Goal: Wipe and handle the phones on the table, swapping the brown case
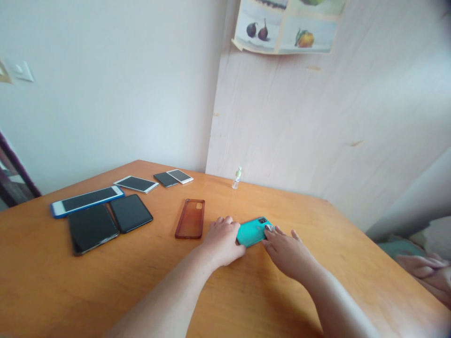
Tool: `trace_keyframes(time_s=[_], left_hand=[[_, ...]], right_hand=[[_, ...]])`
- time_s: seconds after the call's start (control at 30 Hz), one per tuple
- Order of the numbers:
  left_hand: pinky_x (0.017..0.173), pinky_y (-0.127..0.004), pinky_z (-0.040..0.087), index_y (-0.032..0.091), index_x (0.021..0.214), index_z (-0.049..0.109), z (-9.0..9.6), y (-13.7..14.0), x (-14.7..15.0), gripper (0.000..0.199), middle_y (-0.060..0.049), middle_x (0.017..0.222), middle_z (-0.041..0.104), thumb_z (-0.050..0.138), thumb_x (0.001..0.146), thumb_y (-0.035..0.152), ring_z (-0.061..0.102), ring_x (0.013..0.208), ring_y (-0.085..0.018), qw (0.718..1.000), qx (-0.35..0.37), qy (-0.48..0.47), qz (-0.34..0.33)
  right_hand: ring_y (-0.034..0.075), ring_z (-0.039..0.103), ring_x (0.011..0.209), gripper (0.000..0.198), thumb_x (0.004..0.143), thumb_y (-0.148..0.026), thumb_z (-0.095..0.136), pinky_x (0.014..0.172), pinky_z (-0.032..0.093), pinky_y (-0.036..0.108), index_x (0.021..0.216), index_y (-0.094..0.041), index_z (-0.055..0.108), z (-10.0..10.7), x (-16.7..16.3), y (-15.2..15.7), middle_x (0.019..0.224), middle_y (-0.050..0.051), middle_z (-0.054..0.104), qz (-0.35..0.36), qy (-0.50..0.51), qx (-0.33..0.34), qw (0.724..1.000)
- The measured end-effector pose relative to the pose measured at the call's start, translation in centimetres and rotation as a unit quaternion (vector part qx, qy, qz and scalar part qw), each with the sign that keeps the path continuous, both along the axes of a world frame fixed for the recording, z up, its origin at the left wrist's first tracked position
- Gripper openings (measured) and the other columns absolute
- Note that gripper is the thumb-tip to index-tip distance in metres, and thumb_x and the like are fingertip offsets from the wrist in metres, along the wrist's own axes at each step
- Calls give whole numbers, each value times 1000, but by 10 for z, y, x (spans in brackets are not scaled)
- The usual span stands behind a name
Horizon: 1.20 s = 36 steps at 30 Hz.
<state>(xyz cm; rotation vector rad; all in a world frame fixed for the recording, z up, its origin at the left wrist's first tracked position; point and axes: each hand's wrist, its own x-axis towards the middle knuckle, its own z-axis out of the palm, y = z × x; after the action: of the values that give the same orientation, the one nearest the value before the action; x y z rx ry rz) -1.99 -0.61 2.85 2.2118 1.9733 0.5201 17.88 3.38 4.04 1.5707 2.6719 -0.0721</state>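
A turquoise smartphone (251, 232) lies back up on the table, its dark camera block at the far right corner. My left hand (225, 240) is closed around its left end, thumb at the near edge and fingers at the far side. My right hand (287, 251) rests at the phone's right end, fingertips touching its back and the other fingers spread. A small dark and pale spot shows at these fingertips; I cannot make out what it is. To the left of my left hand lies a reddish-brown see-through phone case (190, 219), with a camera cutout.
Several devices lie on the wooden table (151, 277) at the left: a blue-edged phone (88, 201), a black tablet-like device (92, 228), a black device (131, 213), a white phone (136, 183). A small clear bottle (236, 178) stands near the back edge.
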Motion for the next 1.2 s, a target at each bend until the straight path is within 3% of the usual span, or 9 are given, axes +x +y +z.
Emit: trace_keyframes(time_s=[0.13, 0.23, 0.4, 0.5, 0.6, 0.7, 0.9, 1.03, 1.2], left_hand=[[81, -39, 46, 23, 95, 62, -1, 0, -1, 34, -9, 103, 60, 61, 74, 50, 56, 100, -30, 1000, 15, -8, -3], [81, -39, 45, 23, 94, 62, -2, 0, -1, 34, -9, 103, 60, 61, 75, 51, 56, 100, -29, 1000, 15, -9, -2], [83, -37, 45, 23, 95, 62, -1, 1, -1, 31, -9, 103, 60, 62, 74, 45, 56, 101, -29, 1000, 3, 0, 6], [82, -37, 46, 22, 92, 62, -4, 2, -1, 28, -9, 100, 60, 62, 73, 43, 57, 99, -28, 1000, 11, 2, 2], [83, -36, 45, 23, 92, 62, -6, 3, -3, 26, -8, 100, 61, 63, 73, 41, 57, 99, -28, 1000, 20, -1, -4], [84, -36, 44, 25, 98, 62, -4, 3, -6, 30, -7, 102, 62, 63, 72, 39, 57, 100, -28, 1000, 24, -4, -12], [87, -33, 46, 26, 108, 62, 2, 5, -23, 39, -4, 107, 65, 63, 70, 28, 57, 104, -25, 999, 15, 0, -44], [98, -32, 43, 23, 116, 60, -2, 8, -30, 44, -5, 120, 64, 56, 72, 19, 56, 114, -23, 999, 20, -6, -34], [116, -34, 27, 12, 141, 40, -8, 13, -15, 53, -12, 150, 41, 39, 89, 23, 35, 139, -19, 995, 93, -35, -8]], right_hand=[[29, 41, 135, 43, 96, -31, 36, 113, 20, 54, 132, -20, 56, 0, -8, -4, 142, 12, 52, 67, 44, -4, 997], [23, 53, 125, 38, 95, -30, 37, 109, 33, 42, 122, -27, 63, 1, -15, -9, 126, 4, 65, 114, 146, -44, 982], [20, 59, 117, 42, 92, -32, 41, 102, 43, 31, 127, -24, 61, -13, -12, 12, 128, 2, 64, 54, 341, -69, 936], [21, 58, 118, 44, 90, -34, 42, 102, 43, 31, 126, -20, 62, -21, 0, 32, 127, 4, 65, -7, 378, -22, 926], [22, 59, 118, 45, 89, -35, 41, 99, 45, 32, 125, -19, 63, -25, 15, 51, 125, 6, 66, -82, 351, 30, 932], [24, 59, 116, 46, 89, -34, 40, 96, 46, 33, 124, -17, 64, -26, 24, 63, 125, 8, 66, -132, 280, 33, 950], [23, 65, 97, 51, 84, -36, 49, 86, 46, 31, 129, -14, 60, -23, 22, 61, 106, 11, 71, -96, 205, -6, 974], [23, 64, 104, 52, 87, -37, 47, 86, 45, 30, 136, -19, 54, -19, 17, 54, 116, 10, 69, -53, 169, -35, 984], [26, 64, 104, 41, 87, -38, 46, 81, 45, 32, 122, -23, 62, -16, 11, 51, 115, 10, 69, -48, 159, -31, 986]])
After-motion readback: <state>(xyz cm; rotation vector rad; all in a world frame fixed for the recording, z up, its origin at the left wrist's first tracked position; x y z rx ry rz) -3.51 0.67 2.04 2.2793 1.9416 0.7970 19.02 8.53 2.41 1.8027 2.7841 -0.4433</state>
